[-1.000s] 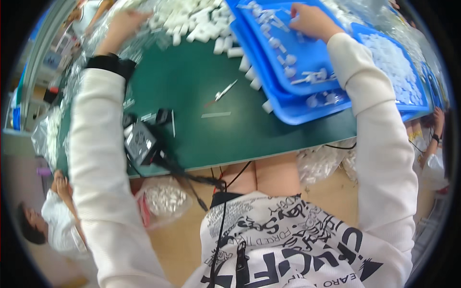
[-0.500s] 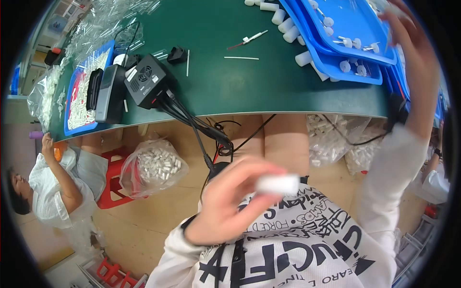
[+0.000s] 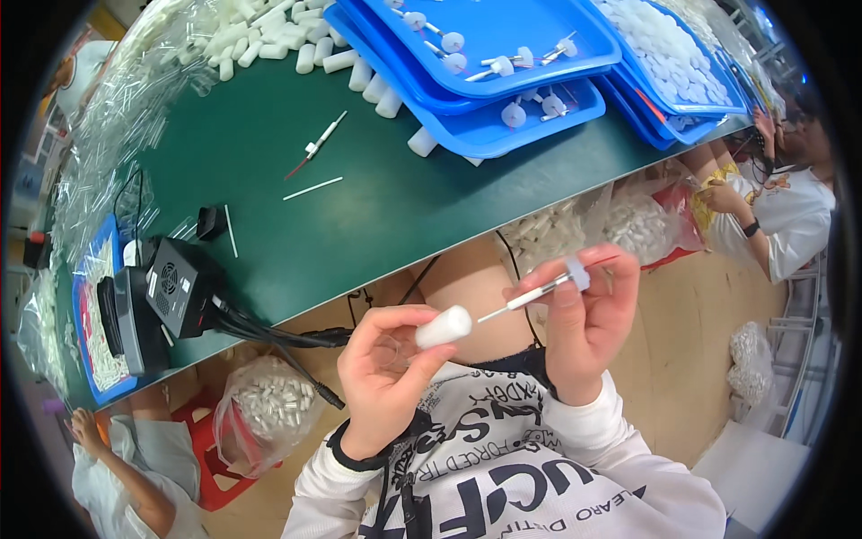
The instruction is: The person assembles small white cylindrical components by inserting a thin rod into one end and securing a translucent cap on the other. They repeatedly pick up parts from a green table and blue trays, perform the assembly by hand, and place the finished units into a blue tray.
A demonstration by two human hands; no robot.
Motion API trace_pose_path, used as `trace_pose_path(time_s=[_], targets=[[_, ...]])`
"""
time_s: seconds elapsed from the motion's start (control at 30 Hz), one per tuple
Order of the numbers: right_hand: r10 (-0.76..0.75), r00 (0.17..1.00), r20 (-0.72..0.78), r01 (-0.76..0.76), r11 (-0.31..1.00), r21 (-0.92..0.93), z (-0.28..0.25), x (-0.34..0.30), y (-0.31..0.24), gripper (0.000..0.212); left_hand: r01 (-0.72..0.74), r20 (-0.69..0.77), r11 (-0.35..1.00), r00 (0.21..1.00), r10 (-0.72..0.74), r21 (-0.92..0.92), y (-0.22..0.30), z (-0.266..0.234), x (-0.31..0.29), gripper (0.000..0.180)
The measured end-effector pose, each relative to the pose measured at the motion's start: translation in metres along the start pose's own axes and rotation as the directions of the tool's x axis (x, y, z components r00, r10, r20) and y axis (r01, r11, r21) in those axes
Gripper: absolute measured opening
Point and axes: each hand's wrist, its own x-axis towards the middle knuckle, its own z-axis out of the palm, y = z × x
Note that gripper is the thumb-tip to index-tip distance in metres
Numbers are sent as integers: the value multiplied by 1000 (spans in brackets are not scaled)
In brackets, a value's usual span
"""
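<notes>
In front of the desk's (image 3: 359, 229) near edge, above the person's lap, the left hand (image 3: 382, 373) is pinched on a short, thick white foam-like cylinder (image 3: 444, 328), while the right hand (image 3: 588, 323) grips a thin white rod with a pale round disc (image 3: 536, 295), its tip just beside the cylinder's right end. On the desk, more white cylinders (image 3: 362, 75) lie along the left edge of stacked blue plastic trays (image 3: 503, 146), and a black box-shaped device (image 3: 172, 280) stands by the near edge, toward the left.
</notes>
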Motion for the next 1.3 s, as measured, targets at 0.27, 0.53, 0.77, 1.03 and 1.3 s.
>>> trace_pose_path(time_s=[0.27,0.53,0.77,1.03,1.3], targets=[[-32,979,203,36,999,-15,-2,-12,18,24,-239,-13,933,968,252,269,-9,-2,0,29],[239,939,249,-273,956,109,-9,-12,6,14,156,87,986,985,-151,-55,4,-8,-2,30],[502,829,248,-477,865,-159,-18,-7,0,20,-345,132,780,936,325,522,-2,-4,0,30],[517,785,341,-559,829,27,-27,1,3,25,-254,120,866,967,224,432,0,-6,-2,28],[451,759,469,-419,890,-178,-32,7,11,21,-336,201,804,941,271,490,-8,-7,-1,27]])
